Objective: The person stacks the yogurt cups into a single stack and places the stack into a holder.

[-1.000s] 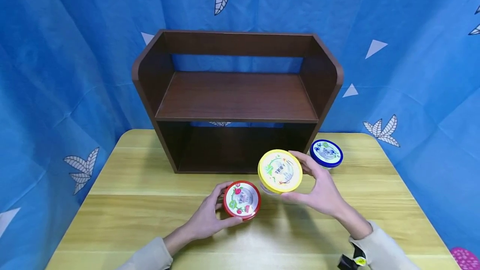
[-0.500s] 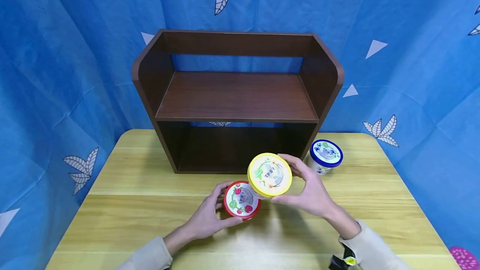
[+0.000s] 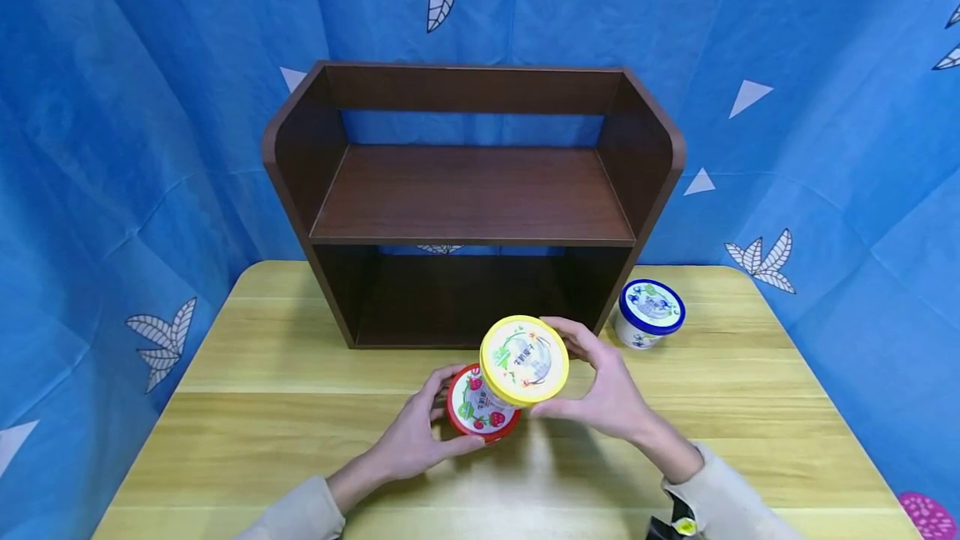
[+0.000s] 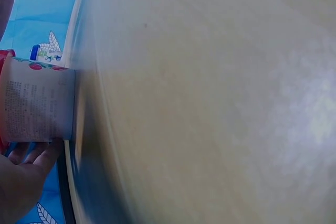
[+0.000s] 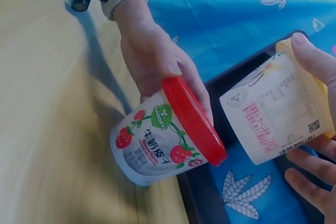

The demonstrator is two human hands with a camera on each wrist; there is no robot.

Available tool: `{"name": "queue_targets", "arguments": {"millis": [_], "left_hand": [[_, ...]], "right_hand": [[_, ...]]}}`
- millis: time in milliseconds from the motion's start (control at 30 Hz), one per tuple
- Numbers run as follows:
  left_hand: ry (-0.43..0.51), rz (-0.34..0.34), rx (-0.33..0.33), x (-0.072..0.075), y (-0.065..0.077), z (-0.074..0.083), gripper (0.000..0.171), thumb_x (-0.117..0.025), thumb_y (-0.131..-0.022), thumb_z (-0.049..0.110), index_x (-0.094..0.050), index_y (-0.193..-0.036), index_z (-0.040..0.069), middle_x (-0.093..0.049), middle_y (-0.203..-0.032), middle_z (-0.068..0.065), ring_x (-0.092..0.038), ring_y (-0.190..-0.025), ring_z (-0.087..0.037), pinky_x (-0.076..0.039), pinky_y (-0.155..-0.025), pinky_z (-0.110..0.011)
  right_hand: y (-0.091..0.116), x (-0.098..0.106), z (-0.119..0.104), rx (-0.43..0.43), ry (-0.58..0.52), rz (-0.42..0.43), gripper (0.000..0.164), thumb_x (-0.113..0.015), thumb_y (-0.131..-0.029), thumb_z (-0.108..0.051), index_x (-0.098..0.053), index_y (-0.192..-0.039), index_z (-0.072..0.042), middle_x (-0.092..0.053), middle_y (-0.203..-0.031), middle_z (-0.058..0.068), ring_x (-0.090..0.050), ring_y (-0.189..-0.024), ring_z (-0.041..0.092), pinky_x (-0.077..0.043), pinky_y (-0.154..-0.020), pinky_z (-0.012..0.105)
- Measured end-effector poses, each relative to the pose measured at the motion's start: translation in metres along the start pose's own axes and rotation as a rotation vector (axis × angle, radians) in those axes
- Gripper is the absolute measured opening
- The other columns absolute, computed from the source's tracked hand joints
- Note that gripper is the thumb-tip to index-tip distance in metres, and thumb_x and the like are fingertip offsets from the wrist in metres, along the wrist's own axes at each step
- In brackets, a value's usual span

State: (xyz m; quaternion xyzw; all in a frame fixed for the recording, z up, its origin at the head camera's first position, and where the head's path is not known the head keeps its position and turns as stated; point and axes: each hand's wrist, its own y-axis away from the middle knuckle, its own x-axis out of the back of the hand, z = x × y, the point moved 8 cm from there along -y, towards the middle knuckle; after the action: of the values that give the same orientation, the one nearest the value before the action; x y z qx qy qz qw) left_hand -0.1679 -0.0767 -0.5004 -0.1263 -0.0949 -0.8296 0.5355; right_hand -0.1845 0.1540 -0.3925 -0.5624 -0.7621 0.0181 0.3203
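Observation:
My left hand (image 3: 416, 432) grips a white tub with a red lid (image 3: 468, 405) and strawberry print, which stands on the table. My right hand (image 3: 603, 382) holds a similar tub with a yellow lid (image 3: 525, 361) by its sides, thumb on the near side. In the head view the yellow-lidded tub covers the upper right of the red lid. The right wrist view shows the yellow-lidded tub (image 5: 275, 108) raised and apart from the red-lidded tub (image 5: 157, 140). A third tub, with a blue lid (image 3: 652, 307), stands to the right of my right hand, untouched.
Behind the hands stands a dark brown two-tier shelf (image 3: 472, 194) on the wooden table (image 3: 300, 415). The blue-lidded tub sits by its right side panel. A blue patterned cloth (image 3: 825, 107) hangs behind and beside the table.
My right hand has carried the yellow-lidded tub left and nearer, and it now overlaps the red lid in the head view. The left hand and its tub have stayed still.

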Motion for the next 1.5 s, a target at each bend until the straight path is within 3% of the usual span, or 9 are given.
{"name": "queue_targets", "arguments": {"millis": [567, 1133, 1500], "left_hand": [[-0.006, -0.002, 0.018, 0.0, 0.0, -0.002, 0.091, -0.091, -0.084, 0.031, -0.037, -0.156, 0.018, -0.059, -0.146, -0.007, -0.057, -0.135, -0.027, -0.056, -0.106, -0.024], [-0.021, 0.0, 0.035, 0.0, 0.0, -0.003, 0.092, -0.091, -0.084, 0.033, -0.036, -0.157, 0.017, -0.058, -0.146, -0.006, -0.058, -0.134, -0.028, -0.056, -0.106, -0.026], [0.013, -0.01, 0.039, 0.001, -0.001, -0.004, 0.09, -0.091, -0.084, 0.032, -0.038, -0.155, 0.018, -0.058, -0.147, -0.007, -0.056, -0.136, -0.028, -0.055, -0.106, -0.025]], "right_hand": [[-0.001, -0.021, 0.001, 0.036, -0.055, -0.036, 0.097, -0.101, -0.066, -0.019, -0.053, -0.15, -0.02, -0.071, -0.136, 0.005, -0.067, -0.115, 0.008, -0.059, -0.095, 0.03], [-0.003, -0.031, 0.005, 0.01, -0.058, -0.063, 0.095, -0.1, -0.068, -0.018, -0.052, -0.15, -0.02, -0.071, -0.137, 0.005, -0.066, -0.116, 0.009, -0.06, -0.097, 0.033], [-0.005, -0.036, 0.005, -0.007, -0.058, -0.087, 0.09, -0.097, -0.074, -0.033, -0.051, -0.151, -0.021, -0.069, -0.138, 0.004, -0.065, -0.115, 0.009, -0.06, -0.096, 0.033]]}}
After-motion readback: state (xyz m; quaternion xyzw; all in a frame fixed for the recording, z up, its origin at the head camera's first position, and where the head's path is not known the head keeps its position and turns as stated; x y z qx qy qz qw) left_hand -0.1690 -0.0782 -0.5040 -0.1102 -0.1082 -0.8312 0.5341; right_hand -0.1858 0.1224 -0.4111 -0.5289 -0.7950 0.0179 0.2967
